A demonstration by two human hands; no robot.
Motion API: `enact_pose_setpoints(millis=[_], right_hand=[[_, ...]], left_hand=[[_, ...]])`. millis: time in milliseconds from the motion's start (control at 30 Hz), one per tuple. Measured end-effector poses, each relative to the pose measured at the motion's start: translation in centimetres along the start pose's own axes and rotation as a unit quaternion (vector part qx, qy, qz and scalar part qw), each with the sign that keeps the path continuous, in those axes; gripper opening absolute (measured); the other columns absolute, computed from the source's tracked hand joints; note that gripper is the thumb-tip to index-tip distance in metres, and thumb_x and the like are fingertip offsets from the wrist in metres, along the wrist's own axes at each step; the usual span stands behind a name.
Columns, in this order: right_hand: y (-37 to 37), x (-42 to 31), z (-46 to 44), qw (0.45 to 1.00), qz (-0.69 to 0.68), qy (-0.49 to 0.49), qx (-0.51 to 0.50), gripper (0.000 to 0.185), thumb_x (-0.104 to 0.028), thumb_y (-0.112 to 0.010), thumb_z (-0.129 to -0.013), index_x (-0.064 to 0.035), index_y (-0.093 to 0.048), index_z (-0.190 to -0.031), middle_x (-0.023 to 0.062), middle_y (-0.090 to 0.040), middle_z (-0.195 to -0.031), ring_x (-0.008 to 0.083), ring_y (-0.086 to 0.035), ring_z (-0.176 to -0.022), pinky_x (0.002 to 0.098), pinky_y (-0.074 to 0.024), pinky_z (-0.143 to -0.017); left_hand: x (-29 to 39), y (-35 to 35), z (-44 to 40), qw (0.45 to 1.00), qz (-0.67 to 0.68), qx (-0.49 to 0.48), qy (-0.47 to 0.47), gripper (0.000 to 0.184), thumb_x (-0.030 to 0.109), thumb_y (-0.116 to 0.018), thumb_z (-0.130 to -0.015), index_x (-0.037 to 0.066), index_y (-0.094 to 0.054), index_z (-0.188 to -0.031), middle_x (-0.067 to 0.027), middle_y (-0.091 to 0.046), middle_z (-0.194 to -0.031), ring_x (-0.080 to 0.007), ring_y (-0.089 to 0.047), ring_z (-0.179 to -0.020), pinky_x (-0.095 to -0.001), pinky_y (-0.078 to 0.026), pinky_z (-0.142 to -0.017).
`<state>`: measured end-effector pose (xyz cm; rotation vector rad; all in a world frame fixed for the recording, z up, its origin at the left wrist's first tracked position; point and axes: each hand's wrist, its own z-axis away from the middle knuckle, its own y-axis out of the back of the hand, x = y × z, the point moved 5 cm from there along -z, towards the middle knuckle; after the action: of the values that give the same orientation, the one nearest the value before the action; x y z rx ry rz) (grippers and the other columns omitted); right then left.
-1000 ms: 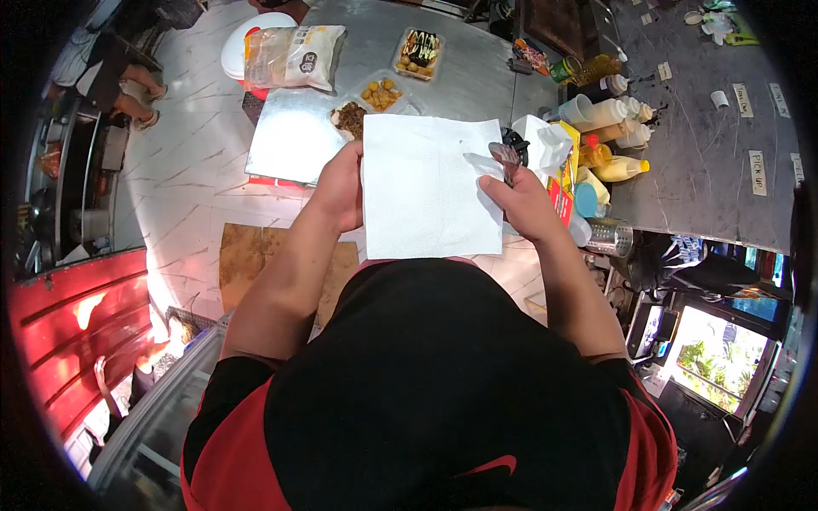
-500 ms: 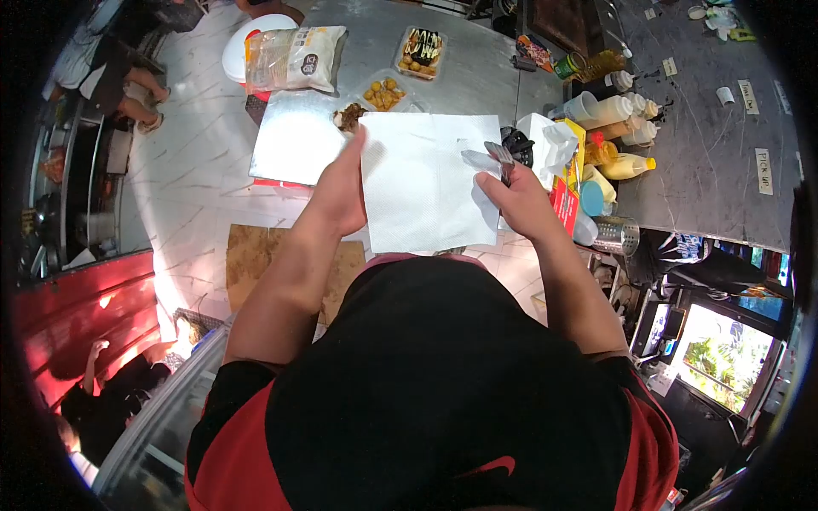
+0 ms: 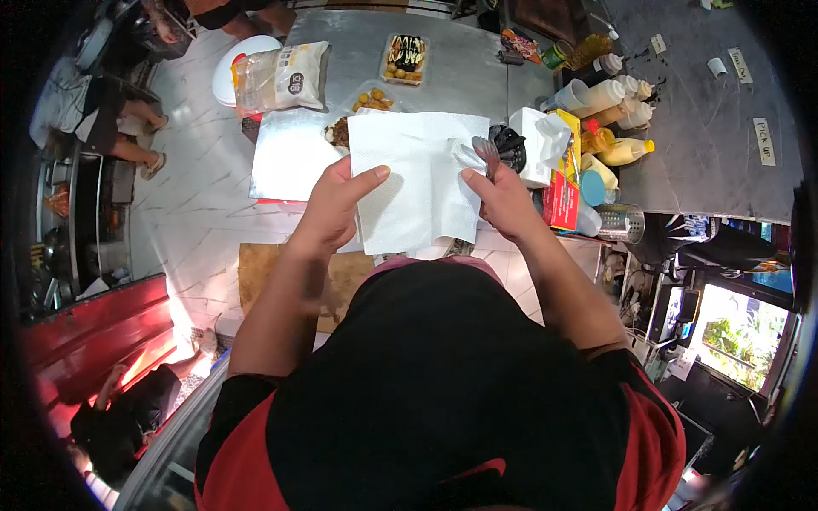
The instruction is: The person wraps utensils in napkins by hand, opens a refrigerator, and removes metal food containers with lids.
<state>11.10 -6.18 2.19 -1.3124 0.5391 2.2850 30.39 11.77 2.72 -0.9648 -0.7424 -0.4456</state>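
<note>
Towel (image 3: 413,187) pinched by left hand (image 3: 331,203); right hand (image 3: 508,201) pinches it, plus fork (image 3: 486,153); towel overlaps brown food (image 3: 339,133)

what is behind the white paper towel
Around the upper left corner of the paper towel, some round golden food and brown food show. Whatever lies directly behind it is covered, so I can't tell.

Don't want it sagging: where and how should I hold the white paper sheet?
Grip the white paper sheet by its left and right edges, coming from both sides, thumbs on the visible face, as the left hand and right hand do. It's thin and creased, so a one-sided hold would likely droop. The right hand also holds a utensil.
</note>
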Motion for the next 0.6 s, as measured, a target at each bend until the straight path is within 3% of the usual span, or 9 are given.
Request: enact_pose_setpoints(millis=[33, 133, 267, 333, 433, 467, 500, 533, 600], right_hand=[[0.0, 0.2, 0.0, 1.0, -0.015, -0.027, -0.006, 0.041, -0.025, -0.068, -0.104, -0.0034, -0.061, -0.139, 0.0021, -0.069, -0.097, 0.0076, -0.062, -0.083, 0.0266, -0.0516, -0.069], [0.2, 0.7, 0.1, 0.995, -0.089, -0.041, 0.01, 0.044, -0.024, -0.068, -0.104, -0.0057, -0.058, -0.143, -0.0013, -0.064, -0.086, 0.0058, -0.056, -0.066, 0.0248, -0.0443, -0.054], [-0.7, 1.2, 0.1, 0.979, -0.199, -0.033, 0.009, 0.027, -0.026, -0.067, -0.105, -0.0103, -0.06, -0.126, -0.0043, -0.06, -0.083, 0.0046, -0.045, -0.052, 0.0233, -0.0285, -0.044], [0.0, 2.7, -0.3, 0.978, -0.195, -0.073, -0.012, 0.025, -0.027, -0.068, -0.104, -0.0107, -0.061, -0.122, -0.0041, -0.06, -0.081, 0.0047, -0.045, -0.051, 0.0237, -0.0275, -0.043], [2.8, 3.1, -0.5, 0.996, -0.004, -0.089, -0.019, 0.025, -0.028, -0.068, -0.105, -0.0095, -0.06, -0.12, -0.0034, -0.059, -0.079, 0.0039, -0.043, -0.051, 0.0244, -0.0259, -0.042], [4.7, 2.5, -1.0, 0.995, -0.018, -0.068, 0.067, 0.028, -0.032, -0.067, -0.106, -0.0075, -0.061, -0.117, -0.0017, -0.061, -0.078, 0.0032, -0.038, -0.05, 0.0243, -0.0248, -0.042], [6.4, -0.3, -1.1, 0.997, -0.072, 0.002, 0.016, 0.033, -0.04, -0.073, -0.1, -0.0085, -0.066, -0.107, -0.0016, -0.063, -0.079, 0.0044, -0.036, -0.05, 0.0255, -0.0301, -0.045], [7.5, -2.4, -0.8, 0.987, -0.131, 0.041, 0.082, 0.03, -0.039, -0.072, -0.101, -0.0094, -0.068, -0.101, 0.0008, -0.071, -0.087, 0.0036, -0.038, -0.051, 0.0251, -0.0308, -0.046], [8.1, -6.6, -0.8, 0.994, -0.002, 0.089, 0.068, 0.029, -0.036, -0.073, -0.099, -0.0086, -0.074, -0.109, 0.0021, -0.077, -0.103, 0.0031, -0.05, -0.062, 0.0244, -0.0411, -0.056]], left_hand=[[-0.1, 0.0, -0.1, 1.0, 0.007, -0.002, -0.002, 0.039, 0.009, -0.071, -0.1, -0.005, -0.062, -0.135, -0.0121, -0.073, -0.123, -0.0186, -0.072, -0.109, -0.0329, -0.058, -0.096], [-0.1, -0.1, -0.3, 0.999, 0.031, -0.026, 0.002, 0.039, 0.008, -0.07, -0.1, -0.005, -0.061, -0.136, -0.0118, -0.073, -0.123, -0.0175, -0.072, -0.108, -0.0321, -0.058, -0.095], [-0.7, 0.1, -0.8, 0.998, 0.043, -0.038, -0.007, 0.037, 0.009, -0.068, -0.102, -0.004, -0.062, -0.136, -0.011, -0.074, -0.122, -0.0162, -0.072, -0.106, -0.0313, -0.058, -0.094], [-0.9, 0.1, -1.0, 1.0, -0.01, -0.016, -0.019, 0.034, 0.011, -0.068, -0.103, -0.003, -0.064, -0.133, -0.01, -0.075, -0.119, -0.0149, -0.072, -0.105, -0.0305, -0.058, -0.093], [0.2, -0.4, -0.6, 0.989, -0.149, 0.0, -0.022, 0.03, 0.014, -0.067, -0.104, -0.002, -0.068, -0.129, -0.0075, -0.076, -0.114, -0.0118, -0.07, -0.103, -0.0293, -0.056, -0.091], [1.1, -0.5, -0.3, 0.979, -0.204, 0.003, -0.022, 0.029, 0.015, -0.067, -0.104, -0.002, -0.07, -0.128, -0.0064, -0.077, -0.112, -0.0106, -0.07, -0.102, -0.0289, -0.056, -0.091], [1.6, -0.8, -0.3, 0.971, -0.238, -0.026, -0.029, 0.029, 0.016, -0.067, -0.105, -0.002, -0.07, -0.128, -0.0054, -0.077, -0.111, -0.0096, -0.069, -0.101, -0.0285, -0.055, -0.09], [2.1, -0.8, -0.2, 0.96, -0.271, -0.056, -0.033, 0.03, 0.017, -0.067, -0.105, -0.002, -0.071, -0.127, -0.0043, -0.076, -0.11, -0.0086, -0.067, -0.1, -0.028, -0.054, -0.089], [3.2, -1.4, 0.2, 0.938, -0.332, -0.103, -0.002, 0.031, 0.023, -0.067, -0.106, 0.0, -0.072, -0.127, -0.0003, -0.075, -0.106, -0.0057, -0.063, -0.095, -0.0265, -0.052, -0.088]])
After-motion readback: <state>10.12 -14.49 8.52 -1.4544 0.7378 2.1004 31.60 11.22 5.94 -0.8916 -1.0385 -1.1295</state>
